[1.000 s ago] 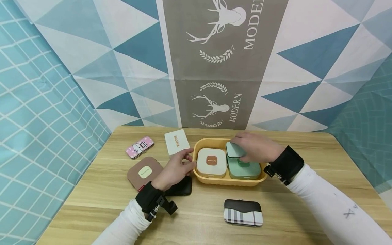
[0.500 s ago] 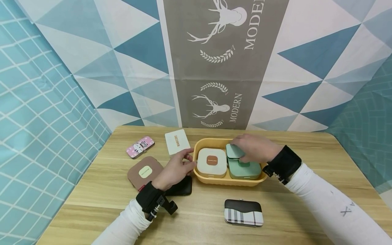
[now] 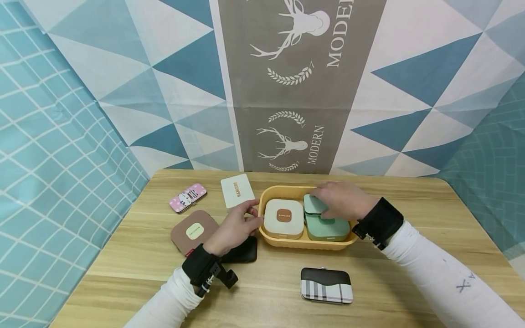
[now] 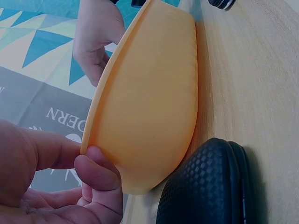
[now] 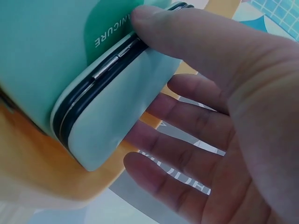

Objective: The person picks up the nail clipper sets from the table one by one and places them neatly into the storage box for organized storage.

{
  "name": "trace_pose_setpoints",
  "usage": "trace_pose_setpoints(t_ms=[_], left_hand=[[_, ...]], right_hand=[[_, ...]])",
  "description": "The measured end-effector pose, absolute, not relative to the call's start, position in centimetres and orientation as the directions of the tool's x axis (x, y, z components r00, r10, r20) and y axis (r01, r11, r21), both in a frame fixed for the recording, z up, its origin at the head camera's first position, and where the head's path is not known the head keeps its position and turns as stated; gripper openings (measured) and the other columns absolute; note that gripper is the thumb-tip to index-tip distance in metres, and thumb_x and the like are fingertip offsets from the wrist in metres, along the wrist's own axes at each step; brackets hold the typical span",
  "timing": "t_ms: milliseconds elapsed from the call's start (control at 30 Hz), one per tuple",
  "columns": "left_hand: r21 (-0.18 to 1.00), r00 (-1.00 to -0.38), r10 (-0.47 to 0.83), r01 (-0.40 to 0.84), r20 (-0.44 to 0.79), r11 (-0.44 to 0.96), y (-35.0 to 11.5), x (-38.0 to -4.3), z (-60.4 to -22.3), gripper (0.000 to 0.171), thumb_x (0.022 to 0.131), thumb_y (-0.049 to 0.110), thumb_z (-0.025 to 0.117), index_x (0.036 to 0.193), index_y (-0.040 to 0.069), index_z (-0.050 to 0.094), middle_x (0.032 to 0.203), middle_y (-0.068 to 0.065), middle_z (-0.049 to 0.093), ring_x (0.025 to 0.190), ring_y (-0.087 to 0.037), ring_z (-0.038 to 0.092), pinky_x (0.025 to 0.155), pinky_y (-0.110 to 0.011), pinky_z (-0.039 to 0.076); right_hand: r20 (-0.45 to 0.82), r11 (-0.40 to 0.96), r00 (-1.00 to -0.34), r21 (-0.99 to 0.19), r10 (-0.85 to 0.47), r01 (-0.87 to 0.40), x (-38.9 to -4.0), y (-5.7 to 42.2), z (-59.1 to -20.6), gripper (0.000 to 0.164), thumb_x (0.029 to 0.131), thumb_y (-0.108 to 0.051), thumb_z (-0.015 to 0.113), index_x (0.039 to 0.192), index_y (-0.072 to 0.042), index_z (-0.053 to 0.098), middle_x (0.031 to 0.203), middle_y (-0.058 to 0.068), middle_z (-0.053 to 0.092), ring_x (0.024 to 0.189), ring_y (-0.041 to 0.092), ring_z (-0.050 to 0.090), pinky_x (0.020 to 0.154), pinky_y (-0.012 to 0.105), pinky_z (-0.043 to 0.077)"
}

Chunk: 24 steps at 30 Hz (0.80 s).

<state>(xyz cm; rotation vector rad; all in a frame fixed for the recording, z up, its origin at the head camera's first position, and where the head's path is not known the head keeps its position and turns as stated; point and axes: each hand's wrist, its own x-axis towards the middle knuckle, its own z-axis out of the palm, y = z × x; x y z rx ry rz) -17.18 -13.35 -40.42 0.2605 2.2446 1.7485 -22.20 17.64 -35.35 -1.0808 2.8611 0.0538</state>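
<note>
My left hand (image 3: 235,227) pinches the left rim of a yellow basket (image 3: 307,244) between thumb and fingers; in the left wrist view the thumb lies outside the basket wall (image 4: 149,93). Over the basket's right half, my right hand (image 3: 345,199) grips a small pale-green manicure case (image 3: 313,205). Its thumb lies at the hinged edge and its fingers reach to the far side of the case (image 5: 121,102). Below that sits a larger green square case (image 3: 328,230) in the basket, partly covered. Beside it lies a cream square case (image 3: 284,217) with a brown label.
Left of the basket lie a pink cartoon case (image 3: 187,197), a white manicure case (image 3: 237,190) and a brown case (image 3: 193,231). A black textured case (image 4: 201,191) is partly under my left hand. A plaid case (image 3: 326,286) lies in front of the basket.
My right hand has brought the small pale-green case slightly toward me within the basket. My left hand has stayed at the rim.
</note>
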Motion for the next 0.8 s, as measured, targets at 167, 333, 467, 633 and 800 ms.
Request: trace_pose_setpoints(t_ms=[167, 333, 467, 633, 800], left_hand=[[0.968, -0.944, 0.311, -0.03, -0.109, 0.248, -13.27, -17.15, -40.43, 0.055, 0.105, 0.002, 0.061, 0.156, -0.003, 0.042, 0.111, -0.014, 0.05, 0.072, -0.017, 0.054, 0.068, -0.029, 0.047], [0.968, -0.946, 0.306, -0.032, -0.11, 0.248, -13.23, -17.16, -40.48, 0.055, 0.105, 0.002, 0.061, 0.156, -0.003, 0.042, 0.111, -0.014, 0.05, 0.072, -0.018, 0.054, 0.068, -0.029, 0.048], [0.969, -0.945, 0.31, -0.028, -0.106, 0.247, -13.26, -17.19, -40.52, 0.055, 0.105, 0.002, 0.061, 0.156, -0.004, 0.041, 0.111, -0.015, 0.05, 0.071, -0.017, 0.054, 0.068, -0.03, 0.047], [0.97, -0.943, 0.316, -0.026, -0.105, 0.243, -13.29, -17.19, -40.46, 0.055, 0.105, 0.002, 0.061, 0.156, -0.004, 0.041, 0.111, -0.015, 0.05, 0.071, -0.017, 0.053, 0.067, -0.029, 0.046], [0.97, -0.944, 0.314, -0.025, -0.103, 0.243, -13.26, -17.06, -40.34, 0.055, 0.105, 0.002, 0.061, 0.156, -0.004, 0.041, 0.111, -0.015, 0.05, 0.072, -0.017, 0.054, 0.067, -0.028, 0.048]], right_hand=[[-0.092, 0.755, -0.752, 0.007, -0.653, -0.656, -22.22, 17.65, -35.51, 0.058, 0.081, -0.025, 0.095, 0.13, -0.005, 0.07, 0.116, 0.011, 0.072, 0.102, 0.025, 0.068, 0.088, 0.045, 0.058], [-0.091, 0.754, -0.751, -0.001, -0.654, -0.657, -22.29, 17.72, -35.59, 0.056, 0.081, -0.024, 0.095, 0.128, -0.005, 0.071, 0.115, 0.011, 0.073, 0.101, 0.025, 0.069, 0.087, 0.045, 0.059], [-0.084, 0.752, -0.749, -0.016, -0.658, -0.659, -22.3, 17.73, -35.55, 0.054, 0.081, -0.022, 0.095, 0.127, -0.005, 0.072, 0.115, 0.011, 0.073, 0.101, 0.026, 0.069, 0.087, 0.045, 0.058], [-0.077, 0.753, -0.749, -0.031, -0.658, -0.658, -22.28, 17.74, -35.52, 0.051, 0.08, -0.021, 0.096, 0.123, -0.006, 0.074, 0.112, 0.009, 0.073, 0.098, 0.024, 0.069, 0.085, 0.044, 0.058], [-0.069, 0.755, -0.752, -0.014, -0.655, -0.656, -22.23, 17.69, -35.45, 0.051, 0.079, -0.023, 0.096, 0.122, -0.006, 0.075, 0.112, 0.009, 0.074, 0.098, 0.025, 0.069, 0.085, 0.045, 0.058]])
